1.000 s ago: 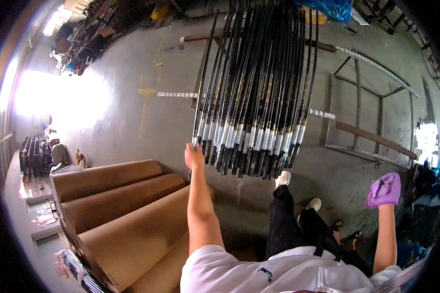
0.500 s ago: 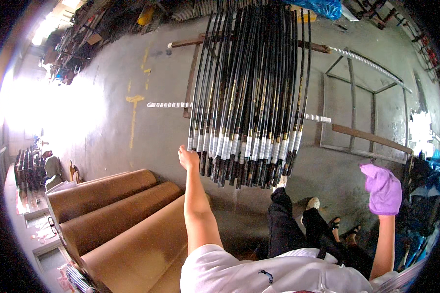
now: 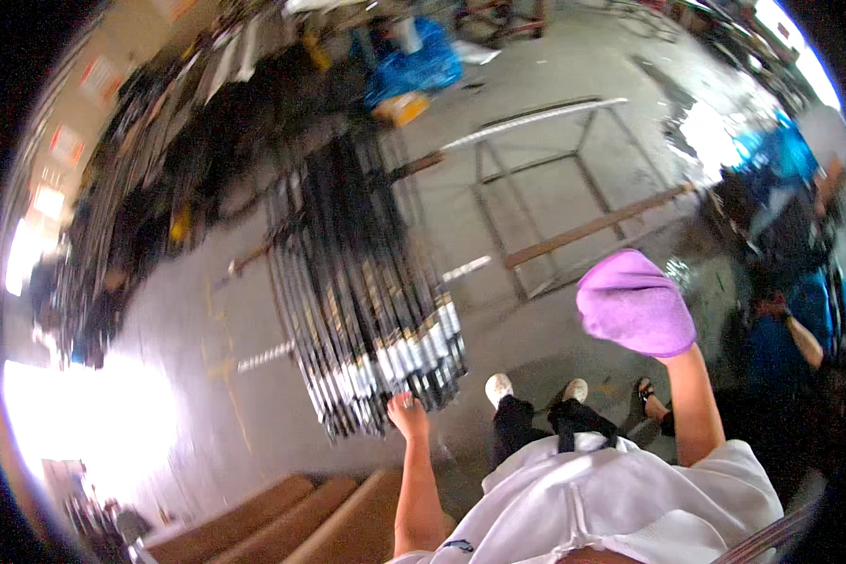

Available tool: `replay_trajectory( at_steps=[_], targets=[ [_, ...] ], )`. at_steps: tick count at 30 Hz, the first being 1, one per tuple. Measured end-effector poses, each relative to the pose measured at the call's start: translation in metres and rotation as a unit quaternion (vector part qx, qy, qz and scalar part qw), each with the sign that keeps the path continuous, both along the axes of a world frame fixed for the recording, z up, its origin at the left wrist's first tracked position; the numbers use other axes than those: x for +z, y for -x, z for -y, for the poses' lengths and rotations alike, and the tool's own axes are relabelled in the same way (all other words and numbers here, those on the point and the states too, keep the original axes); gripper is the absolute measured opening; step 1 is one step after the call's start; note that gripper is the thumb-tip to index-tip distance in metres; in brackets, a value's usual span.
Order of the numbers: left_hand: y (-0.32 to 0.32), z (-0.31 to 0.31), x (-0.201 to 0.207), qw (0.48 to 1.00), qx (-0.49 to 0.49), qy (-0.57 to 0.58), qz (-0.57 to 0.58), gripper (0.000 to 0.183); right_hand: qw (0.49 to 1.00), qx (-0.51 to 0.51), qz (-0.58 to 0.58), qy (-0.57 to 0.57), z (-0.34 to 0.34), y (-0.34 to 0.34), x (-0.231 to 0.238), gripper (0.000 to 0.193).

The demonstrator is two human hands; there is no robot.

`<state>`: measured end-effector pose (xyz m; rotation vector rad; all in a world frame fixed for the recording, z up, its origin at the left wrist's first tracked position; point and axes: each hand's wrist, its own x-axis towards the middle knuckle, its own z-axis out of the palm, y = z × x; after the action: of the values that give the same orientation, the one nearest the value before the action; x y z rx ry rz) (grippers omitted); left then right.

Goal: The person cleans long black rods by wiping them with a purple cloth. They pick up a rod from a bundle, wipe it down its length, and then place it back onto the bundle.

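A row of long, slim black rods (image 3: 348,273) with white bands near their close ends lies across a rack in front of me. At those close ends, my left hand (image 3: 407,414) is closed around what looks like one rod's end; motion blur softens the detail. My right hand is covered by a purple cloth mitt (image 3: 637,303), held up to the right of the rods and apart from them. The fingers inside the mitt are hidden. A white-wrapped rack bar (image 3: 265,356) sticks out to the left from under the rods.
A bare metal frame (image 3: 573,155) stands beyond my right hand. Large brown rolls (image 3: 291,526) lie at the lower left. A blue plastic bag (image 3: 414,61) sits at the far side. Another person (image 3: 818,188) is at the right edge, near blue plastic and dark items.
The view has turned and blurred. My left hand has gone from the row's left edge to further right along its close ends. The mitted right hand has come nearer the rods.
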<state>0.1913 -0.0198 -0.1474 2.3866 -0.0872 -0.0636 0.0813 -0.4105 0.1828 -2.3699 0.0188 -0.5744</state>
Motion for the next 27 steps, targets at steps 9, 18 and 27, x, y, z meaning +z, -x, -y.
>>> replay_trajectory(
  at_steps=[9, 18, 27],
  targets=[
    [0.023, 0.189, 0.025, 0.902, -0.427, 0.037, -0.060, 0.016, 0.982, -0.087, -0.134, 0.104, 0.035, 0.122, -0.014, 0.041],
    [0.076, 0.247, 0.054, 0.820, -0.558, -0.064, -0.105, 0.017, 0.959, -0.253, -0.109, 0.066, 0.061, 0.251, -0.003, 0.037],
    [0.145, 0.246, 0.030, 0.775, -0.602, -0.128, -0.143, 0.020, 0.946, -0.288, -0.133, 0.060, 0.065, 0.291, -0.018, 0.035]
  ],
)
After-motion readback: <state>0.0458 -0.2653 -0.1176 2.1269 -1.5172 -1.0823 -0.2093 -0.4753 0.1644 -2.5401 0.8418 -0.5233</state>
